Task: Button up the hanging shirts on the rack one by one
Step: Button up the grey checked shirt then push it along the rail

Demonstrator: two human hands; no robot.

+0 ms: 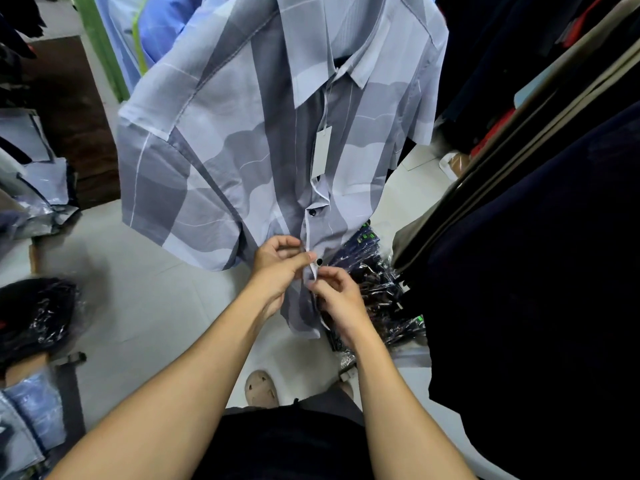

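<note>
Left hand (277,261) pinches the placket edge of the hanging grey shirt (242,140); right hand (334,292) pinches the opposite edge just below a dark button (319,261). Probably mid-fastening, lower front. An upper button (312,212) looks closed. Next move: line up hole and button, push through. Thin, soft, wavy-patterned cloth; paper tag (322,152) hangs at chest.

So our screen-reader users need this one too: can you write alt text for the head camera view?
Both hands, left hand and right hand, pinch the front edge of a hanging grey-and-pale-blue patterned short-sleeved shirt beside a small black button. Another black button sits higher, below a white paper tag.
</note>
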